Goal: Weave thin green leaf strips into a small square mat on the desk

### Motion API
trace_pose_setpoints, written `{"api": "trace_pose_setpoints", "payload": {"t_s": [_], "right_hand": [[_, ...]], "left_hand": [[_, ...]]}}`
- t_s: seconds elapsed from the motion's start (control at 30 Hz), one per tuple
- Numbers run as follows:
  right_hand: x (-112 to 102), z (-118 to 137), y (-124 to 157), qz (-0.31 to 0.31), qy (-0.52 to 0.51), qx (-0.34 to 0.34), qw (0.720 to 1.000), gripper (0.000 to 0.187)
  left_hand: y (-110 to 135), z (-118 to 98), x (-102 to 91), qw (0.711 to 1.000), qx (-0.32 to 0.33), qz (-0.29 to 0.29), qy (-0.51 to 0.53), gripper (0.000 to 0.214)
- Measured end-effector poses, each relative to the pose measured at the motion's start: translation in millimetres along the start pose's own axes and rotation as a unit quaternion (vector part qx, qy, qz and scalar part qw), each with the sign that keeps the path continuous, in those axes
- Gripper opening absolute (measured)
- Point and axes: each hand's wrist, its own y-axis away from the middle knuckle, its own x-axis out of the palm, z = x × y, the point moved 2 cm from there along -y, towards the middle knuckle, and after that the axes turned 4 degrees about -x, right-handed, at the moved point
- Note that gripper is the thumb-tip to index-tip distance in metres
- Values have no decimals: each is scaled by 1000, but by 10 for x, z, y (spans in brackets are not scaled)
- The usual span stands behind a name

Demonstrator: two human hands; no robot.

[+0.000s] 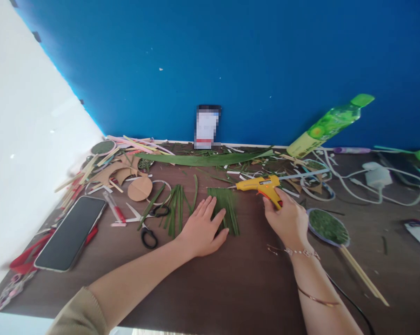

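Note:
My left hand [204, 228] lies flat with its fingers spread, pressing on a mat of green leaf strips [230, 211] laid side by side. In my right hand [289, 218] is a yellow hot glue gun [260, 184], gripped by its handle. Its nozzle points left, at the top edge of the leaf strips, and a glue stick sticks out of its back. Left of the mat lie loose leaf strips [175, 211], black-handled scissors [150, 236] and a round cardboard disc [140, 188]. Right of my right hand rests a leaf-covered round fan [328, 227] with a wooden stick handle.
A phone [72, 232] lies at the left, and another phone [207, 128] leans on the blue wall. A green bottle [330, 125] tilts at the back right, near a white charger [377, 176] with cable. Leaf scraps and a long leaf [206, 160] line the back.

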Motion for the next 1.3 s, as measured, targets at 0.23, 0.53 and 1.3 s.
{"api": "trace_pose_setpoints", "payload": {"t_s": [0.23, 0.53, 1.3], "right_hand": [[-23, -9, -8, 18, -2, 15, 1000, 45], [-27, -46, -8, 3, 6, 9, 1000, 45], [-143, -4, 7, -20, 41, -18, 999, 43]], "left_hand": [[0, -5, -9, 1000, 1, 1, -2, 52], [-1, -4, -6, 1000, 3, 4, -2, 51], [7, -3, -3, 1000, 4, -5, 1, 51]]}}
